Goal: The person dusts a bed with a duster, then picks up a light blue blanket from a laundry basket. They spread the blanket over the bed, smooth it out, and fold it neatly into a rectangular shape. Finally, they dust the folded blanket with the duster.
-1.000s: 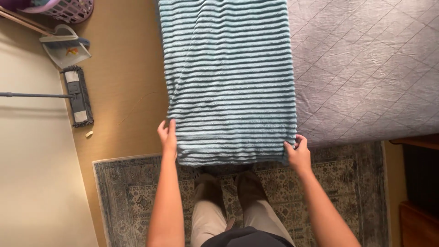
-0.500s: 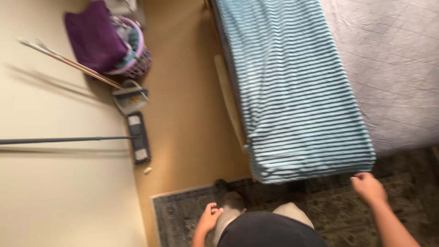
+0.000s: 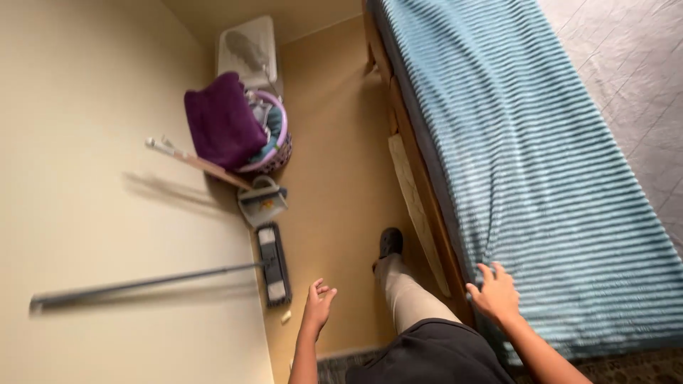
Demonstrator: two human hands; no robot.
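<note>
Cream wall point(image 3: 92, 142) along the left side, with a flat mop point(image 3: 274, 264) leaning on it: grey handle running left along the wall, rectangular head standing on the tan floor point(image 3: 334, 163) at the wall's foot. Above the mop head, a grey dustpan point(image 3: 263, 201) with a wooden-handled broom point(image 3: 196, 162) slanting up and left from it. Beyond these, a woven laundry basket point(image 3: 274, 142) with a lilac rim, a purple cloth point(image 3: 222, 121) draped over its near side; behind it, a pale boxy appliance point(image 3: 249, 50) in the corner. A small pale scrap point(image 3: 285, 316) lies on the floor just below the mop head. Left hand point(image 3: 318, 304): empty, fingers loosely curled and apart, palm half open, held in the air over the floor near the mop head and touching nothing. Centre: the person's leg in light trousers, a dark shoe point(image 3: 390, 242) planted on the floor beside the bed. A pale strip of fabric point(image 3: 416, 206) hangs along the wooden bed frame point(image 3: 420, 178). Right hand point(image 3: 496, 293): open, fingers spread, gripping nothing, resting at the near edge of the blue striped blanket point(image 3: 541, 156), which lies flat along the bed's left side and hangs over its foot. Far right: grey quilted bedcover point(image 3: 633, 78) beside the blanket. A patterned rug point(image 3: 626, 366) shows at the bottom edge.
</note>
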